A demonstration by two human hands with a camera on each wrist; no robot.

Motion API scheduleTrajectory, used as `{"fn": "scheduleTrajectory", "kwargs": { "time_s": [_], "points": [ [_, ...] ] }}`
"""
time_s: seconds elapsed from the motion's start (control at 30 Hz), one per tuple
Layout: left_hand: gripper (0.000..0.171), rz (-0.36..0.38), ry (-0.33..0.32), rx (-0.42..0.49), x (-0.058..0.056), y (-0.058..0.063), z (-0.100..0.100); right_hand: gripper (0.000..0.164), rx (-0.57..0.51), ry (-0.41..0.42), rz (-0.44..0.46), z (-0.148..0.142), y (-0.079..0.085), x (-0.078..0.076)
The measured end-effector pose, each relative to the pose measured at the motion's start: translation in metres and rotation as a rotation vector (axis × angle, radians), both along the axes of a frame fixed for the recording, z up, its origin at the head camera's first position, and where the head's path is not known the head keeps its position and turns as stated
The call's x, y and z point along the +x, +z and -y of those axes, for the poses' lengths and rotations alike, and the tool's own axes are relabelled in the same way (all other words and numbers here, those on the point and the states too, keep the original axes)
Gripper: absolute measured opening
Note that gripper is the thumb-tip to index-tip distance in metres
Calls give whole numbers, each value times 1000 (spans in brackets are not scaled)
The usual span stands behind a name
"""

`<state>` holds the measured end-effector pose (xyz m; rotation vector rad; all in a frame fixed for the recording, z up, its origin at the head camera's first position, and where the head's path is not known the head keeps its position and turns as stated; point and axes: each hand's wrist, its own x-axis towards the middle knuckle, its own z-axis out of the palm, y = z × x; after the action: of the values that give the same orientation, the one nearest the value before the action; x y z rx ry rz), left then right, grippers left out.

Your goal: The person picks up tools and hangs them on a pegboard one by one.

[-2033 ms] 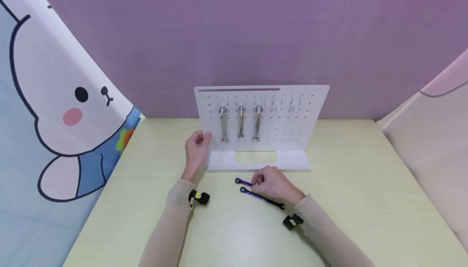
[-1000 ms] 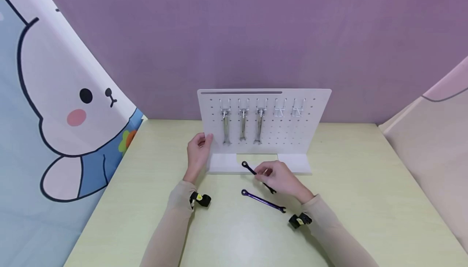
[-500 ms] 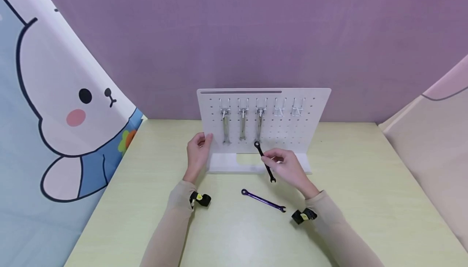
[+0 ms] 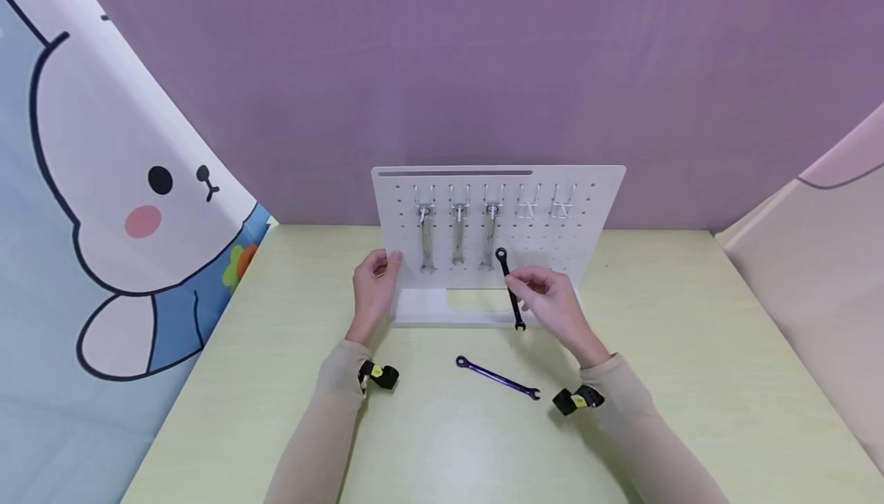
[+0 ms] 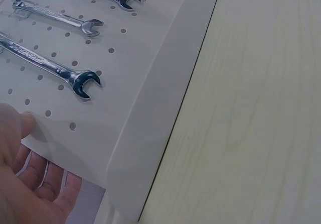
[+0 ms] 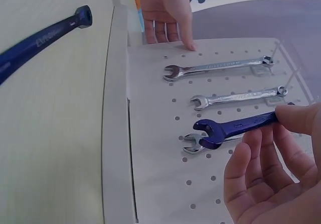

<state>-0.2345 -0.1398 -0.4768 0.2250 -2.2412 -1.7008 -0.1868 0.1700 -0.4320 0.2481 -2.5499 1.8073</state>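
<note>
My right hand (image 4: 549, 301) pinches a dark blue combination wrench (image 6: 241, 127) between thumb and fingers. Its ring end points up, in front of the white pegboard (image 4: 545, 251) and to the right of the hanging wrenches. With the thumb on the front face and the fingers behind, my left hand (image 4: 374, 289) holds the board's left edge. Three silver wrenches, a left one (image 4: 426, 243), a middle one (image 4: 459, 237) and a right one (image 4: 489, 239), hang on hooks. Another dark blue-purple wrench (image 4: 497, 378) lies on the table in front of the board.
Two bare hooks, one left (image 4: 528, 205) and one right (image 4: 562, 205), are on the board's right part. Its base (image 4: 420, 308) has a cutout and stands on the pale wooden table (image 4: 691, 350). A purple cloth (image 4: 483, 51) hangs behind.
My right hand picked the wrench up off the table, raised it toward the board and rightward, and turned it nearly upright. My left hand keeps its place on the board's edge.
</note>
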Motion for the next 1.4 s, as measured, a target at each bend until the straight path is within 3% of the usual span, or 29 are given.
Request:
{"fn": "scheduleTrajectory", "kwargs": {
  "time_s": [0.6, 1.4],
  "points": [
    [32, 2, 3, 3, 0, 1, -1, 30, -105, -60, -47, -7, 23, -3],
    [31, 12, 5, -10, 1, 1, 0, 31, -235, -120, -29, -14, 32, -10]
  ]
}}
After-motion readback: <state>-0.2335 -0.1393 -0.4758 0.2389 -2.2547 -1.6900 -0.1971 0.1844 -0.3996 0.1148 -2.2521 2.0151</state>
